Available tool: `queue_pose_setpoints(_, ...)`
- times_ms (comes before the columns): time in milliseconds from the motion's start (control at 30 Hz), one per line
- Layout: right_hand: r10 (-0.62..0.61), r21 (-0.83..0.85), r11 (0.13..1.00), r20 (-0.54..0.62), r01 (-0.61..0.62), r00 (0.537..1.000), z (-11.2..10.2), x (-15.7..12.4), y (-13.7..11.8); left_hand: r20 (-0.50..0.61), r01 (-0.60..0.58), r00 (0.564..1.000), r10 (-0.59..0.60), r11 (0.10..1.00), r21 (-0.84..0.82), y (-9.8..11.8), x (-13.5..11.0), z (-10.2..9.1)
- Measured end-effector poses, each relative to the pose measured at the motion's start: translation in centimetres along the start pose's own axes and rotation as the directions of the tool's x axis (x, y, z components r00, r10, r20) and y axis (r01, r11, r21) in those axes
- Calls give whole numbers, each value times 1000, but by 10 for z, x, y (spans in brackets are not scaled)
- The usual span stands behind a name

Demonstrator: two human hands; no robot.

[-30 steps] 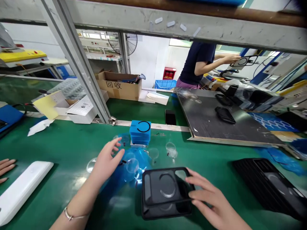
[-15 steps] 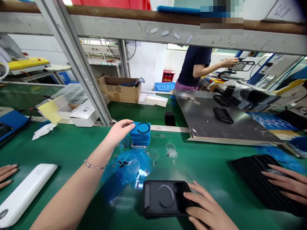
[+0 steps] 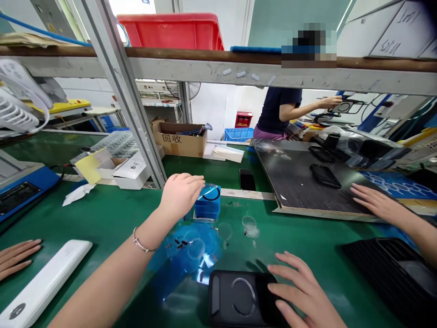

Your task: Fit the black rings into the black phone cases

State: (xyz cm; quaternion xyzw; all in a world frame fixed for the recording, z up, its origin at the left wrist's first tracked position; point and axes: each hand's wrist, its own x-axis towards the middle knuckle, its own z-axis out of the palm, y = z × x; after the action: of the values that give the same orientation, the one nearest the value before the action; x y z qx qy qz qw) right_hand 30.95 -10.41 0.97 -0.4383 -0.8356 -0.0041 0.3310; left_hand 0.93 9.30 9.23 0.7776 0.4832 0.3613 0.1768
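Note:
My left hand [image 3: 182,195] reaches to a stack of blue film squares [image 3: 207,208], its fingers pressed together at the top sheet's left corner. That top sheet carries a black ring [image 3: 212,195] and looks slightly bent up; the fingertips are partly hidden. Near me lies a black phone case [image 3: 232,298] with a ring-shaped mark on its back. Over the right end of the case hovers my right hand [image 3: 303,291], fingers spread, holding nothing; their shadows fall on the green mat [image 3: 293,237].
Blue film scraps [image 3: 191,250] with small dark bits lie before the stack. A white oblong device [image 3: 51,278] is at left beside another person's hand [image 3: 18,257]. At right, another hand [image 3: 378,202] reaches over a black board [image 3: 300,191], near stacked black cases [image 3: 385,269].
My left hand has turned, its fingers lifting the top film's corner. My right hand has come off the phone case. The hand at right moved from the stacked cases toward the board. The view tilted up.

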Motion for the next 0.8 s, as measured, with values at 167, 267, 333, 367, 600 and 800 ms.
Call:
queue_pose_setpoints(167, 95, 122, 990, -180, -73, 979, 6, 30, -10, -70, 138, 986, -151, 977, -165, 27, -33, 16)
queue_pose_setpoints(267, 285, 265, 938, -216, -225, 934, 16, 57, -25, -25, 233, 965, -261, 897, -376, 41, -63, 36)
queue_pose_setpoints(333, 404, 408, 856, -145, -317, 903, 25, 70, -34, 74, 345, 922, -380, 718, -605, 47, -84, 48)
queue_pose_setpoints(367, 447, 488, 802, -104, -346, 888, 29, 73, -37, 146, 400, 891, -429, 593, -699, 50, -95, 53)
queue_pose_setpoints(600, 312, 478, 831, 27, -286, 950, 24, 64, -47, 335, 450, 876, -347, 337, -827, 56, -139, 56)
queue_pose_setpoints(800, -21, 402, 915, 96, -20, 995, 11, 64, -43, 458, 558, 829, -321, 425, -712, 59, -131, 61)
